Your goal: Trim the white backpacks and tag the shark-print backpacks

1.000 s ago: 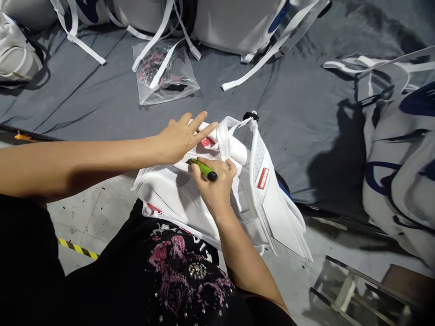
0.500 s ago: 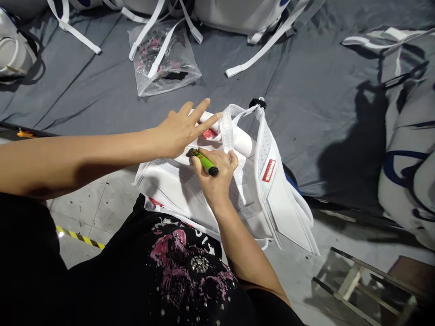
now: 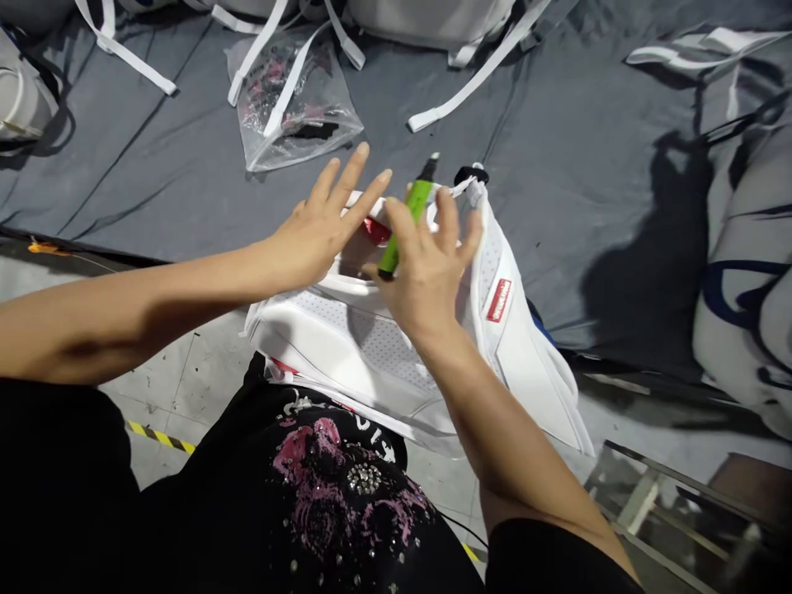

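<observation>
A green marker (image 3: 413, 216), with a black collar and a pale tip pointing up, is in my right hand (image 3: 426, 276). My thumb and index finger pinch it while the other fingers are spread. Under both hands lies a white backpack (image 3: 525, 355), on its side between my body and the table edge, with a red label and dotted mesh. My left hand (image 3: 318, 227) is open, fingers stretched over the bag's upper left, holding nothing. Inside the bag's opening a red patch (image 3: 375, 232) shows between my hands. A black buckle (image 3: 471, 174) sits at its top.
A clear plastic bag (image 3: 297, 103) lies on the grey covered table (image 3: 544, 140), with white straps across it. Grey-white bags (image 3: 433, 25) stand along the back, another (image 3: 751, 272) at the right. Below right, a stool frame (image 3: 656, 503) stands on the floor.
My right hand has lifted from the bag and moved up and right, turning the marker from lying slanted to upright. The white strap it was near is now mostly hidden. My left hand has shifted slightly.
</observation>
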{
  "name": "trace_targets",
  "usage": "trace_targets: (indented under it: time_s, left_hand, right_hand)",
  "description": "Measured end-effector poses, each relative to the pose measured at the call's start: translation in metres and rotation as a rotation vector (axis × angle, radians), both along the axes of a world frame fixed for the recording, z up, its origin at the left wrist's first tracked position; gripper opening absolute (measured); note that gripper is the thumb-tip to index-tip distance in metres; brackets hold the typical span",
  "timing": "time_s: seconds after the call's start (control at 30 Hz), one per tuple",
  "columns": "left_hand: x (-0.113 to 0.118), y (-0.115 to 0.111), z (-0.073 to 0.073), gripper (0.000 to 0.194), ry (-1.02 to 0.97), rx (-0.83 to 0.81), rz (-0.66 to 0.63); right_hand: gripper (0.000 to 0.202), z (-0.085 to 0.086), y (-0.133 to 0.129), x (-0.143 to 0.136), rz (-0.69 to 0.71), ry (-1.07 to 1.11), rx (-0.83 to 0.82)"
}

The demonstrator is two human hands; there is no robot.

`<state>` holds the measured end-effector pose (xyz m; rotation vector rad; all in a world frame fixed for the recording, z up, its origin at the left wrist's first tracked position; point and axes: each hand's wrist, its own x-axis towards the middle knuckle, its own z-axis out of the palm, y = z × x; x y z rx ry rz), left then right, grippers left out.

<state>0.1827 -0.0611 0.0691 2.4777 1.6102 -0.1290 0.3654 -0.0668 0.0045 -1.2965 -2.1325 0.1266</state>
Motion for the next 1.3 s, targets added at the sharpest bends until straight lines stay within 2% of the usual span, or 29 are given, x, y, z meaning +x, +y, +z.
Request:
trace_targets:
  time_s: [0.07, 0.13, 0.27, 0.33, 0.4, 0.6, 0.77, 0.9, 1.07, 1.23, 1.3]
  left_hand:
    - [0.000, -0.004, 0.001, 0.095, -0.011, -0.009, 0.046]
    - [-0.001, -0.005, 0.003, 0.093, 0.003, -0.035, 0.081]
    - [0.001, -0.002, 0.004, 0.112, 0.117, -0.054, 0.109]
    - [0.005, -0.001, 0.005, 0.121, 0.198, -0.045, 0.100]
    - [0.010, -0.002, 0.005, 0.120, 0.237, -0.036, 0.113]
    - [0.017, -0.002, 0.005, 0.102, 0.209, -0.081, 0.209]
    - [0.011, -0.003, 0.001, 0.089, 0.193, -0.047, 0.138]
    - [0.006, -0.003, -0.001, 0.090, 0.199, -0.031, 0.085]
    - [0.003, 0.000, -0.005, 0.097, 0.224, -0.040, 0.160]
    - [0.008, -0.001, 0.002, 0.107, 0.250, -0.068, 0.114]
    - [0.012, -0.003, 0.005, 0.105, 0.244, -0.091, 0.146]
  right_hand:
    - [0.058, 0.000, 0.012, -0.013, 0.077, -0.096, -0.045]
    - [0.065, 0.000, 0.020, -0.027, 0.097, -0.167, -0.078]
    - [0.070, -0.001, 0.023, -0.041, 0.056, -0.223, -0.154]
    - [0.074, -0.001, 0.022, -0.041, 0.036, -0.222, -0.180]
    - [0.074, 0.000, 0.020, -0.039, 0.015, -0.222, -0.194]
    - [0.064, -0.001, 0.020, -0.037, 0.015, -0.198, -0.205]
    - [0.067, -0.006, 0.021, -0.035, 0.017, -0.181, -0.180]
    - [0.067, -0.001, 0.021, -0.036, 0.032, -0.218, -0.196]
    - [0.059, 0.009, 0.022, -0.043, 0.005, -0.299, -0.218]
    - [0.060, 0.003, 0.024, -0.042, 0.009, -0.268, -0.191]
    - [0.061, -0.001, 0.024, -0.041, 0.007, -0.244, -0.186]
